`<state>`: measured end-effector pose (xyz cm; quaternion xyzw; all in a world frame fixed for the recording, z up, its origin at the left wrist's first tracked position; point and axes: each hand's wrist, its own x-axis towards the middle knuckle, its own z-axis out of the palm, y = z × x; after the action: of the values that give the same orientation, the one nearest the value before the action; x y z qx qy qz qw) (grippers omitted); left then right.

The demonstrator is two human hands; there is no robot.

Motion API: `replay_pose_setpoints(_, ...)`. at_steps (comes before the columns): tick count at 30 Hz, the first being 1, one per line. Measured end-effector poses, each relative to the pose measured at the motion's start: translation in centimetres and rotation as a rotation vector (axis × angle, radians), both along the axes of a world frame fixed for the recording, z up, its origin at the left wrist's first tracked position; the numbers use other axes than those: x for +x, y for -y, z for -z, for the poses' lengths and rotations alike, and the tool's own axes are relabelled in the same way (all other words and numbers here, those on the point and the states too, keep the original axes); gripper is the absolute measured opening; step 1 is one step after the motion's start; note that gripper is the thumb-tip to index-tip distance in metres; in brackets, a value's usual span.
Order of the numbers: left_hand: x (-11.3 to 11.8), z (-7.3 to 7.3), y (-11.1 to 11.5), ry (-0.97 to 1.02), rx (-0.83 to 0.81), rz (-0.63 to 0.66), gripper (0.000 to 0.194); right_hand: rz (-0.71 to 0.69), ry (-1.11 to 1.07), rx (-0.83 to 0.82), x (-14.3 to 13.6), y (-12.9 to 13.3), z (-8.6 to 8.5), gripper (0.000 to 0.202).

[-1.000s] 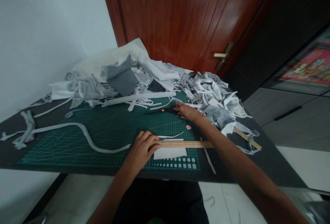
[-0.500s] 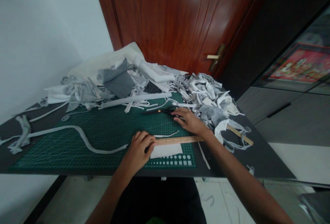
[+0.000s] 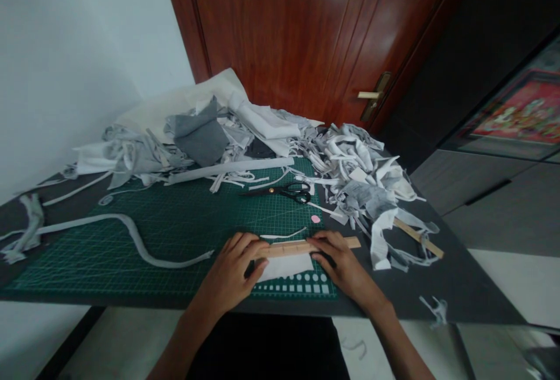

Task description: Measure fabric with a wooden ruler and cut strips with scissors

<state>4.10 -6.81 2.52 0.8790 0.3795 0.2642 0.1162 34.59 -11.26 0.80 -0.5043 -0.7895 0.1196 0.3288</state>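
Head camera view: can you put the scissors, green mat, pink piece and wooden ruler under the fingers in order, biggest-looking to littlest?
1. Green mat
2. Wooden ruler, partly covered
3. Scissors
4. Pink piece
This ranks looks only: the ruler is nearer the camera than the scissors.

The ruler (image 3: 289, 248) lies on the cloth (image 3: 286, 266) on the mat (image 3: 188, 216). Behind the ruler are the scissors (image 3: 272, 191), then the scraps (image 3: 266, 122).
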Motion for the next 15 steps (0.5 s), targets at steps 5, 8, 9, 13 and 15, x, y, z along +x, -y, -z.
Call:
replay_pose_setpoints(5, 0.06, 0.11, 0.08, 0.025, 0.014, 0.017, 0.016, 0.005, 0.004, -0.021, -0.15, 0.46, 0.09, 0.031)
replay_pose_setpoints(8, 0.05, 0.16, 0.16, 0.033, 0.019, 0.032, 0.016, 0.014, -0.006, -0.031, -0.23, 0.61, -0.10, 0.030)
replay_pose_setpoints(9, 0.04, 0.15, 0.18, 0.033, 0.019, 0.037, 0.016, 0.017, -0.015, -0.034, -0.26, 0.63, -0.13, 0.030)
replay_pose_setpoints(13, -0.03, 0.09, 0.16, 0.031, -0.005, 0.024, 0.016, 0.025, -0.040, -0.044, -0.30, 0.68, -0.09, 0.030)
replay_pose_setpoints(15, -0.07, 0.07, 0.03, 0.039, -0.027, 0.005, 0.016, 0.035, -0.047, -0.048, -0.30, 0.70, -0.03, 0.031)
